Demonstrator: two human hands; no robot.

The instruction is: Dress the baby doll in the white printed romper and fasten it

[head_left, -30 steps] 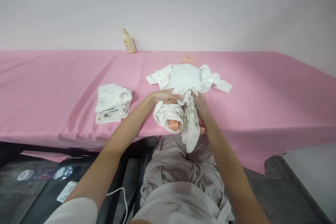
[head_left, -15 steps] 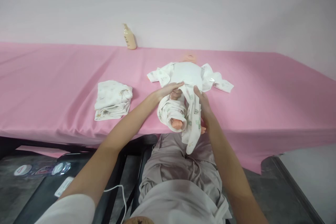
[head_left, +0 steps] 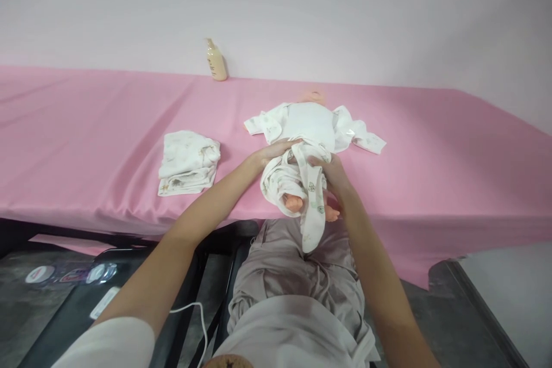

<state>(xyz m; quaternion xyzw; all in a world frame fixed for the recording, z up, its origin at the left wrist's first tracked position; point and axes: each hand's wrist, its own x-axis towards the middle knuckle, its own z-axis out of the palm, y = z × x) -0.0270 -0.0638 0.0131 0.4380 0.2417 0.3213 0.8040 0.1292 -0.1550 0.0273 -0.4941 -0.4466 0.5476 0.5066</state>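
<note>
A baby doll (head_left: 310,121) in a white top lies on its back, its head toward the wall and its feet at the table's near edge. White printed baby pants (head_left: 282,178) are bunched around the leg on the left, with that foot poking out of the cuff. The other pant leg hangs loose past the table edge, beside the bare foot on the right. My left hand (head_left: 278,150) grips the waist of the pants, its fingers partly under the cloth. My right hand (head_left: 330,169) is closed on the fabric by the doll's other leg.
Folded white printed clothes (head_left: 188,162) lie to the left on the pink tablecloth (head_left: 107,132). A pump bottle (head_left: 216,60) stands at the back by the wall. Below left, a black chair (head_left: 129,267) holds a clear plastic bottle (head_left: 73,273) and a white cable (head_left: 200,313).
My right hand has moved inward and gathered the cloth over the doll's leg on the right. More of the bare foot shows. My left hand stays at the waist.
</note>
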